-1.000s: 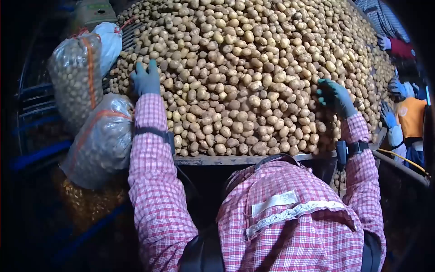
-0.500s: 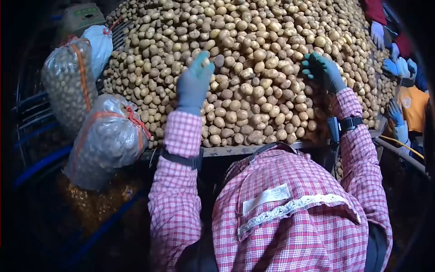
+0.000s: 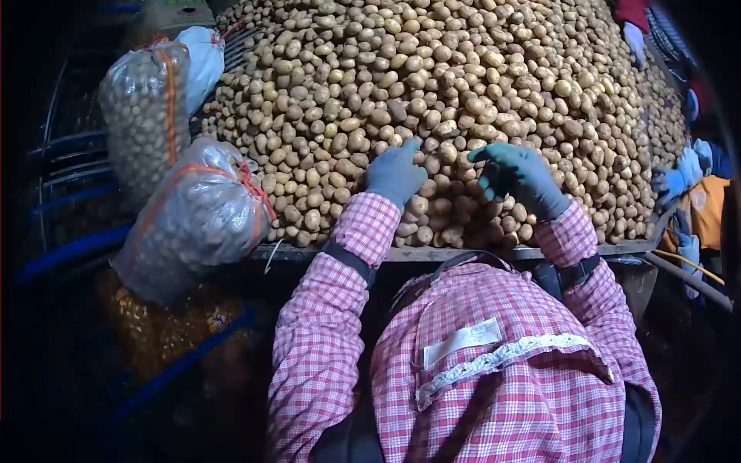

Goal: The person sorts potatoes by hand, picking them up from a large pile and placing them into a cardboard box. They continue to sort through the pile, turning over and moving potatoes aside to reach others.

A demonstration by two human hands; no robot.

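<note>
A large heap of potatoes point(image 3: 324, 116) fills the middle of the head view. My left hand point(image 3: 397, 174), in a grey glove with teal fingertips, is over the near part of the heap. Its back faces up and one finger stretches forward; the other fingers are partly hidden, and I see nothing held. To its right, my right hand point(image 3: 519, 179), gloved the same way, hovers above the potatoes with thumb and fingers apart and curved. It holds nothing that I can see. The two hands are apart, with potatoes between them.
At left stand a tied clear bag point(image 3: 197, 216), a second filled bag point(image 3: 147, 116) and a white bag point(image 3: 202, 65). A metal edge point(image 3: 421, 253) borders the heap in front. Other people's gloved hands point(image 3: 679, 177) are at the right, near an orange cloth point(image 3: 706, 212).
My left hand has moved right and nearer to me. My right hand has come left and nearer, so the hands are closer together. The whole view has shifted slightly.
</note>
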